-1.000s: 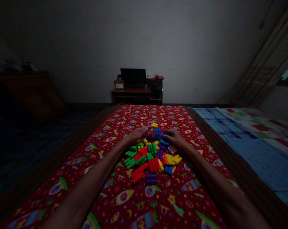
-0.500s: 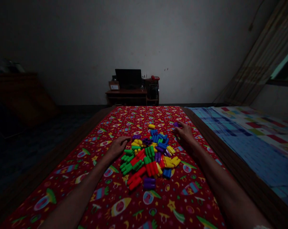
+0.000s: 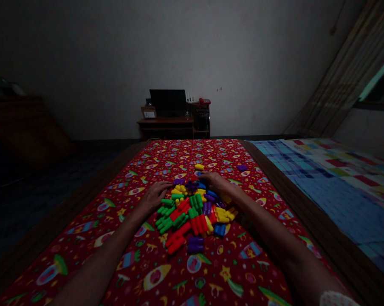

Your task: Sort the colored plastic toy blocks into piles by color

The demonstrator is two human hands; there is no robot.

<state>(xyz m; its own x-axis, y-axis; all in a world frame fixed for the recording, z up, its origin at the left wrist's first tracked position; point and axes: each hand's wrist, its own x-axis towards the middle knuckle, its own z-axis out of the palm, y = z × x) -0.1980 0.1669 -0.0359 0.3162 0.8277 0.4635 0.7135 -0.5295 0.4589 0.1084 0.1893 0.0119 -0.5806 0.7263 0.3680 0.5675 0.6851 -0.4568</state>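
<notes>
On my head-camera feed I record a pile of toy blocks (image 3: 192, 213) at the middle of the desk (image 3: 243, 272), over its red printed covering. The left hand (image 3: 155, 194) rests on the pile's left-edge side, fingers loosely bent, thumb apart from them, nothing seen in its grasp; its fingertips are just beside a purple block (image 3: 178, 182). The right hand (image 3: 211, 182) reaches over the pile's far-edge side, fingers curled down at blue blocks (image 3: 202, 185); I cannot tell whether they are clamped on one. A yellow block (image 3: 199, 167) lies beyond, toward the far edge. A second purple block (image 3: 242, 168) lies well apart, near the right edge. A third (image 3: 196, 245) sits at the pile's near-edge side, beside red blocks (image 3: 175, 245).
</notes>
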